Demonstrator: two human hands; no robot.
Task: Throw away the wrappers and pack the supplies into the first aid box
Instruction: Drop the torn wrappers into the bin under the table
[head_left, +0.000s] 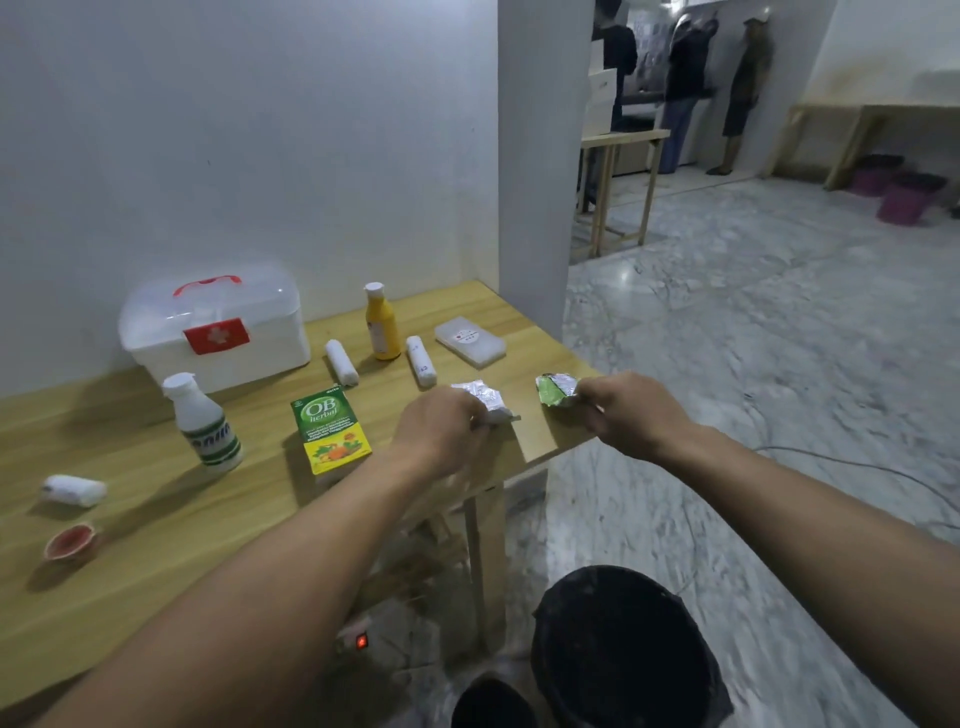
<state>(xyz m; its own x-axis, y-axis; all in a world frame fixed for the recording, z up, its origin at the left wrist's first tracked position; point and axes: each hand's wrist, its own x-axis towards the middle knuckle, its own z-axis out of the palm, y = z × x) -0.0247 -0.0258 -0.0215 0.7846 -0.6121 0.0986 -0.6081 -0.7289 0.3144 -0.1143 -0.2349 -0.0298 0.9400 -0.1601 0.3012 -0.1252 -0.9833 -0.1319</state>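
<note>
My left hand (441, 428) pinches a crumpled silver wrapper (483, 397) near the table's right edge. Just right of it, my right hand (626, 410) grips a green and silver wrapper (557, 389) at the table corner. The white first aid box (218, 332) with a red handle stands shut at the back left. On the table lie a green OB herbal carton (330, 431), a white bottle (205, 421), a yellow bottle (382, 322), three bandage rolls (342, 362) (421, 360) (75, 490), a flat white pack (470, 340) and a small red cap (70, 542).
A black bin (618, 644) stands on the marble floor below the table's right edge. A power strip with a red light (361, 640) lies under the wooden table (156, 545). People stand far back by another table. A wall pillar rises behind the table corner.
</note>
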